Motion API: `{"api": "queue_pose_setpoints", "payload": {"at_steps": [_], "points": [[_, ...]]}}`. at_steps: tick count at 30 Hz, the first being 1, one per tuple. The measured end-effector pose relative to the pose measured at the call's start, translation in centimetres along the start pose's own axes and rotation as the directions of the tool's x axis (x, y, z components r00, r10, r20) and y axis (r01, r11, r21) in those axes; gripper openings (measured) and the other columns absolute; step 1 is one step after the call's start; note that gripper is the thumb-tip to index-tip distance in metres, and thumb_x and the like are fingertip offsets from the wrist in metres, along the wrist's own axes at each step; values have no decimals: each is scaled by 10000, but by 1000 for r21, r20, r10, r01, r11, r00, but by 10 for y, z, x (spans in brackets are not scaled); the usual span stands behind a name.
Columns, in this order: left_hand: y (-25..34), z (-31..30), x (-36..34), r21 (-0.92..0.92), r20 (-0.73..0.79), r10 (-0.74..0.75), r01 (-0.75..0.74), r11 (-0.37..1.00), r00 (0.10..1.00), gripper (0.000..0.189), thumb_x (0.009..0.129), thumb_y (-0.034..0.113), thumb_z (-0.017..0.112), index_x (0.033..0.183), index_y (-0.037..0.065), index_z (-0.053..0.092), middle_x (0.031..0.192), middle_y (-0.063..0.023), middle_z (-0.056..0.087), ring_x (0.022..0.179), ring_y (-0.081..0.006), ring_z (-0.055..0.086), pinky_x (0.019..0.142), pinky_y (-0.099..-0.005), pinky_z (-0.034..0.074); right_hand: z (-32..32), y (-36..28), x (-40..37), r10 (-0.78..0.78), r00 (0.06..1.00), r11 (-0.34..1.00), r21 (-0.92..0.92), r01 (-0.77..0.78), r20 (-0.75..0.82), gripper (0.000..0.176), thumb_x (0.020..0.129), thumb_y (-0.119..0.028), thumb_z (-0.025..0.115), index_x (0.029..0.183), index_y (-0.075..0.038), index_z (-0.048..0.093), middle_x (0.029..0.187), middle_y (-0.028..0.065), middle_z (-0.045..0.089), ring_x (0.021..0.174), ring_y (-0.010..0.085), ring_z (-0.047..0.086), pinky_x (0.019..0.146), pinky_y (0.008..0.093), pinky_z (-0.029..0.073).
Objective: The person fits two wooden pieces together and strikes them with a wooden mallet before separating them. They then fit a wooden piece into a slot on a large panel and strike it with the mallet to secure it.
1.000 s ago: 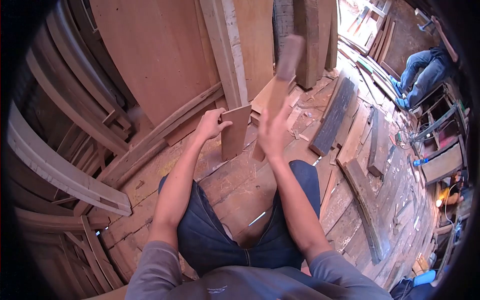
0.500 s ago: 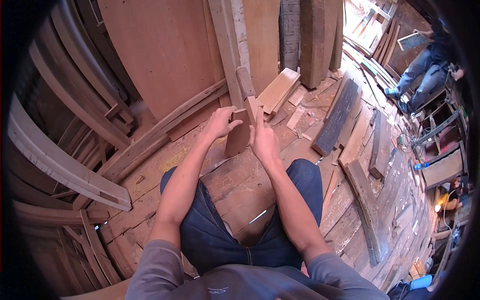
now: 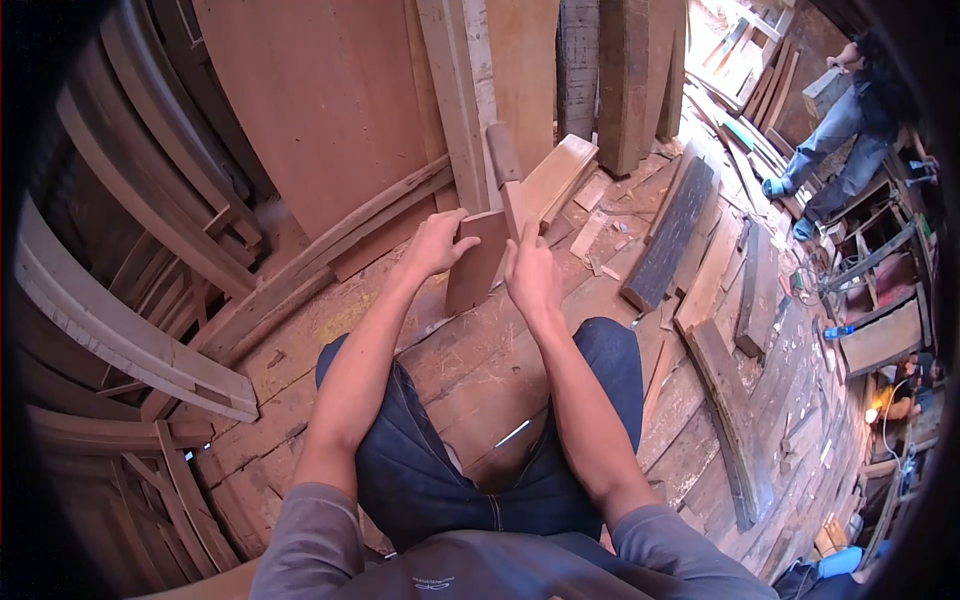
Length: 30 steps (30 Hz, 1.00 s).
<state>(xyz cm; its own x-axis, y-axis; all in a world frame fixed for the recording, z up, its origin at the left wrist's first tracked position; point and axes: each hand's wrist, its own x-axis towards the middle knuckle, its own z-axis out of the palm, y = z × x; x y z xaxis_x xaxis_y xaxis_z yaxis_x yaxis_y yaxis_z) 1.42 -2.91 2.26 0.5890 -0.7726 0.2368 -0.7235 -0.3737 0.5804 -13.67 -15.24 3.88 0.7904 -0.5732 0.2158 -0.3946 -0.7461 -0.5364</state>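
A flat brown board [image 3: 474, 268] stands upright on the wooden floor in front of my knees. My left hand [image 3: 437, 243] grips its upper left edge, thumb on the near face. My right hand [image 3: 533, 272] is closed round the lower end of a long wooden tool [image 3: 505, 167], which has a darker block at its far end. The tool slants up and away, close beside the board's right edge; whether they touch I cannot tell.
A light wooden piece [image 3: 556, 182] lies just beyond my right hand. Dark planks [image 3: 673, 240] and scraps cover the floor to the right. Curved timbers [image 3: 130, 325] stand at the left. A co-worker [image 3: 850, 130] is at the upper right.
The tool and my right hand have shifted slightly to the right of the board. The board looks turned a little, showing more of its face. The co-worker's held piece and legs have moved.
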Motion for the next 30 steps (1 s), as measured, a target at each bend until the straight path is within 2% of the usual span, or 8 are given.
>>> {"api": "queue_pose_setpoints", "payload": {"at_steps": [8,11,14,20,21,24,27,30], "points": [[-9,2,1,17,-34,7,-7,1000,999,373,838,235,772,1059,-18,610,926,-245,674,890,-426,651,759,-463,518,-2,-14,-3,-131,903,960,175,218,-409,500,987,-223,542,1401,18,401,1052,301,644,856,481,671,693,552,548],[3,-5,1,20,5,-93,93,995,996,362,823,217,772,1054,-12,613,994,-236,675,963,-428,644,812,-487,519,10,3,-4,-47,998,999,3,47,31,511,983,-211,551,1416,4,385,1028,281,645,839,481,668,684,545,550],[-1,-6,1,12,-6,-102,102,995,995,357,822,216,772,1043,-13,611,977,-229,677,956,-429,646,796,-485,521,9,4,-3,-71,968,990,101,98,-241,521,979,-206,552,1427,-21,361,1008,276,653,838,486,664,699,555,546],[-10,-4,1,8,-36,-83,83,996,996,375,830,236,781,1060,-14,621,919,-239,682,875,-402,668,755,-462,528,13,15,-4,-36,999,989,140,35,-2,480,956,-182,572,1381,-50,392,1000,295,657,866,503,656,726,565,530],[-8,-5,4,25,-30,-91,92,995,995,374,830,235,780,1059,-15,621,922,-240,684,876,-403,669,757,-460,530,24,22,-3,-83,993,947,305,105,-84,484,937,-145,596,1369,-50,400,980,298,652,860,528,639,725,574,516],[-8,-3,1,51,-24,-120,122,991,992,369,831,231,780,1053,-17,620,931,-241,689,876,-398,674,764,-452,534,33,34,4,-108,958,918,344,200,-267,484,930,-148,633,1348,-49,410,931,234,680,790,434,684,653,504,547],[-16,-2,2,34,-52,-125,127,991,991,367,829,239,783,1036,-19,622,930,-241,693,868,-376,684,768,-441,534,-5,18,10,100,985,555,829,64,-143,367,944,-155,634,1253,-65,456,820,147,667,595,249,658,546,365,549],[-27,2,2,-33,-81,-212,210,977,974,379,831,283,784,1005,-14,625,921,-237,696,872,-364,690,773,-436,534,-23,22,6,102,989,246,961,-127,105,233,977,-153,582,1165,-84,461,723,71,591,528,152,587,466,290,510]]}}
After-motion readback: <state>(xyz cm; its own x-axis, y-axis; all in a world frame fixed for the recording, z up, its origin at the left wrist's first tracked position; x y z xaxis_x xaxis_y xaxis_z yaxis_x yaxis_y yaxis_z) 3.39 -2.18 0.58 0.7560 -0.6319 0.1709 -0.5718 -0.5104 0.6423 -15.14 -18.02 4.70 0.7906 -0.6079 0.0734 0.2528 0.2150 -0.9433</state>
